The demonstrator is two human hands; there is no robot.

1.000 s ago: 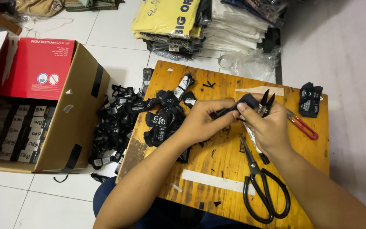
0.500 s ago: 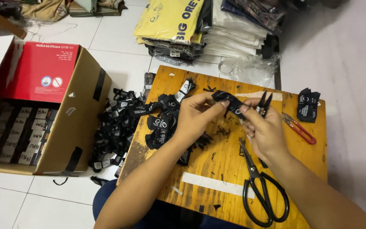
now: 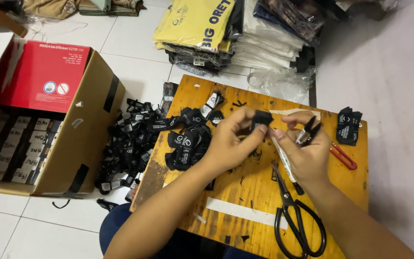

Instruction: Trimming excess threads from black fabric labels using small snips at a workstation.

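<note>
cardboard box [image 3: 80, 144]: rows of small cartons | left hand [image 3: 231, 141]: pinching black label [image 3: 262, 119] | right hand [image 3: 305, 148]: gripping snips [image 3: 307, 132]

Left hand [image 3: 233, 141] fingers pinched; right hand [image 3: 303, 151] curled, fingers closed.

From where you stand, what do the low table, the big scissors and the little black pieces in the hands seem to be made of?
The table looks like varnished wood: yellow-brown grain, worn dark patches. The big scissors look like metal with a black coat, faintly glossy on the loops. The black piece pinched by the left hand looks like woven fabric, soft and folded, probably a garment label.
</note>
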